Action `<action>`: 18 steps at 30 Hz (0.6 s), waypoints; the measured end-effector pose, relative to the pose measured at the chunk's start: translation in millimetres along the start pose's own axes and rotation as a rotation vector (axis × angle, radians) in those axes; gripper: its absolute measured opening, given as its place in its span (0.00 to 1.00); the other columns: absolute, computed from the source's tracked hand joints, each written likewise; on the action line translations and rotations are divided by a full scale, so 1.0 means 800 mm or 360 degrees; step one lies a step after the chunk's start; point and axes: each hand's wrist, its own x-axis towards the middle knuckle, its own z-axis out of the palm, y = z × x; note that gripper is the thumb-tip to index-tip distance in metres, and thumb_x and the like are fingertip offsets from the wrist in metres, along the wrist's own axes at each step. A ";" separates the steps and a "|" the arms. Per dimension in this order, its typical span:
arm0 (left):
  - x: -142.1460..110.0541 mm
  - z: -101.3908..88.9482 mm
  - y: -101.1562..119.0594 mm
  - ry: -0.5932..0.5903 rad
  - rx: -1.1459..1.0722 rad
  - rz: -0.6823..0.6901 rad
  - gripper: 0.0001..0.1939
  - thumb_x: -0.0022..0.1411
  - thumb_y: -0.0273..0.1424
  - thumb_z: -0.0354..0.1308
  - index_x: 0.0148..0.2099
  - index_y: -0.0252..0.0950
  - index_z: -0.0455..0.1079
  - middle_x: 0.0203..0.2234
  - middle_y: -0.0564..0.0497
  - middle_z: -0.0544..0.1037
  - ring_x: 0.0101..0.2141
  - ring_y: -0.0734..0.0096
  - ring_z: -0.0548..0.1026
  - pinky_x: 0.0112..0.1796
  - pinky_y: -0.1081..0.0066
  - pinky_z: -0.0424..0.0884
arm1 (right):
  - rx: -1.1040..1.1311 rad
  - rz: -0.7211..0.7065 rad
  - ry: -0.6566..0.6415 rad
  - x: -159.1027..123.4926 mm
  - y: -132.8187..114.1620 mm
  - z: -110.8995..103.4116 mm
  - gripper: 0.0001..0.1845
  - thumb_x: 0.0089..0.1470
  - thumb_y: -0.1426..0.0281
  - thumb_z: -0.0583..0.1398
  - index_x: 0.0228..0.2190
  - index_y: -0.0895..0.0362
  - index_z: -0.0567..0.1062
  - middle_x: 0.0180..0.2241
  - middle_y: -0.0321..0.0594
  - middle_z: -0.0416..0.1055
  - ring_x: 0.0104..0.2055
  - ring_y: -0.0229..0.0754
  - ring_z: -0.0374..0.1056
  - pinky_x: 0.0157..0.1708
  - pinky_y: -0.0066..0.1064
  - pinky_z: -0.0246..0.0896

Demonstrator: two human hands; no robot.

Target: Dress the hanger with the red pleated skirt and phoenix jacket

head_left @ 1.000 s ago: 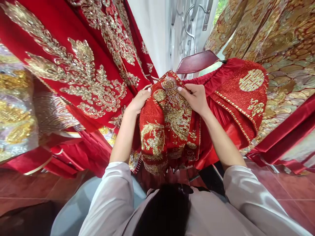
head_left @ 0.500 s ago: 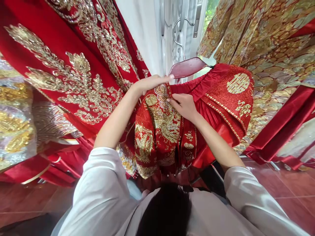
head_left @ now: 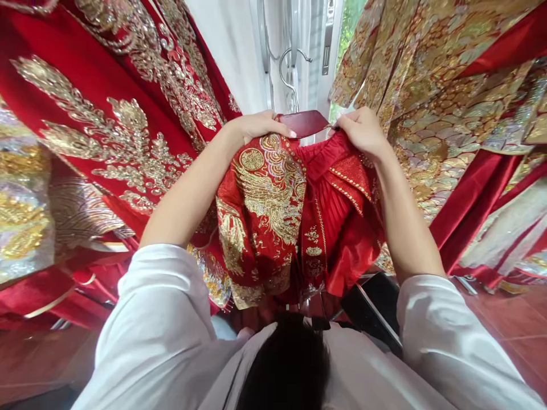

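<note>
In front of me a red jacket (head_left: pixel 271 196) with gold phoenix embroidery hangs together with a red pleated skirt (head_left: pixel 342 219). Both are on a dark red hanger (head_left: pixel 305 122), whose metal hook (head_left: pixel 284 68) points up. My left hand (head_left: pixel 265 125) is closed over the jacket's shoulder and the left end of the hanger. My right hand (head_left: pixel 361 132) pinches the skirt's waistband at the hanger's right end. The fingertips of my right hand are partly hidden behind the cloth.
A long red garment with gold sequins (head_left: pixel 141 142) hangs close on my left. Gold scale-patterned garments (head_left: pixel 461 97) hang on the right. Behind the hanger stand a white curtain (head_left: pixel 222 51) and a door or window frame with a latch (head_left: pixel 327 57). Red tiles (head_left: pixel 504 319) cover the floor.
My right hand has moved from the jacket's front up and right to the skirt's waistband at the hanger's end. The skirt's right side is drawn inward. My left hand stays at the jacket's shoulder.
</note>
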 end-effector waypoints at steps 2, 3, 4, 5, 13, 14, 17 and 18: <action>0.013 -0.003 -0.005 0.0034 0.0045 0.0024 0.03 0.46 0.18 0.62 0.25 0.28 0.71 0.24 0.48 0.73 0.39 0.50 0.77 0.36 0.55 0.74 | 0.0061 0.0402 -0.0401 0.010 -0.022 -0.006 0.22 0.57 0.73 0.57 0.12 0.63 0.68 0.10 0.31 0.53 0.16 0.27 0.50 0.23 0.26 0.50; 0.016 -0.004 -0.007 0.0029 0.0078 0.0041 0.03 0.46 0.19 0.62 0.25 0.28 0.71 0.24 0.48 0.73 0.39 0.50 0.77 0.36 0.55 0.74 | 0.0109 0.0550 -0.0599 0.019 -0.031 -0.008 0.19 0.55 0.77 0.59 0.13 0.63 0.70 0.10 0.30 0.55 0.16 0.27 0.51 0.22 0.25 0.50; 0.016 -0.004 -0.008 0.0028 0.0112 0.0064 0.03 0.46 0.19 0.62 0.25 0.29 0.71 0.24 0.49 0.73 0.39 0.51 0.77 0.36 0.55 0.75 | 0.0166 0.0663 -0.0785 0.029 -0.037 -0.009 0.16 0.51 0.80 0.61 0.14 0.64 0.71 0.11 0.30 0.58 0.16 0.27 0.53 0.21 0.25 0.51; 0.015 -0.003 -0.008 0.0033 0.0149 0.0083 0.03 0.45 0.20 0.62 0.24 0.29 0.70 0.24 0.49 0.73 0.39 0.51 0.77 0.36 0.56 0.75 | 0.0220 0.0741 -0.0940 0.041 -0.041 -0.009 0.13 0.47 0.82 0.63 0.14 0.64 0.71 0.12 0.30 0.60 0.17 0.27 0.55 0.22 0.24 0.53; -0.009 0.005 0.010 0.0271 0.0304 -0.0020 0.08 0.43 0.15 0.56 0.18 0.30 0.66 0.25 0.49 0.71 0.40 0.52 0.76 0.37 0.56 0.74 | 0.0005 0.0469 -0.0538 0.076 -0.030 0.034 0.15 0.42 0.81 0.62 0.12 0.70 0.63 0.22 0.30 0.70 0.28 0.26 0.69 0.25 0.19 0.54; -0.010 0.005 0.011 0.0311 0.0291 -0.0013 0.08 0.44 0.15 0.55 0.18 0.29 0.66 0.25 0.49 0.71 0.40 0.53 0.76 0.37 0.56 0.73 | -0.0026 0.0488 -0.0552 0.073 -0.031 0.037 0.14 0.42 0.82 0.62 0.13 0.70 0.64 0.23 0.30 0.70 0.29 0.26 0.69 0.25 0.19 0.54; -0.011 0.003 0.013 0.0313 0.0324 0.0016 0.07 0.43 0.16 0.55 0.19 0.30 0.67 0.25 0.50 0.70 0.40 0.54 0.76 0.38 0.56 0.72 | -0.0075 0.0699 -0.0726 0.066 -0.039 0.041 0.10 0.40 0.87 0.60 0.13 0.71 0.67 0.23 0.31 0.71 0.31 0.25 0.69 0.27 0.18 0.55; -0.013 0.003 0.014 0.0277 0.0359 0.0024 0.06 0.43 0.16 0.56 0.20 0.30 0.68 0.25 0.50 0.70 0.40 0.54 0.76 0.38 0.56 0.72 | -0.0063 0.0750 -0.0830 0.065 -0.042 0.041 0.10 0.40 0.88 0.59 0.14 0.71 0.67 0.24 0.32 0.71 0.32 0.25 0.69 0.28 0.17 0.55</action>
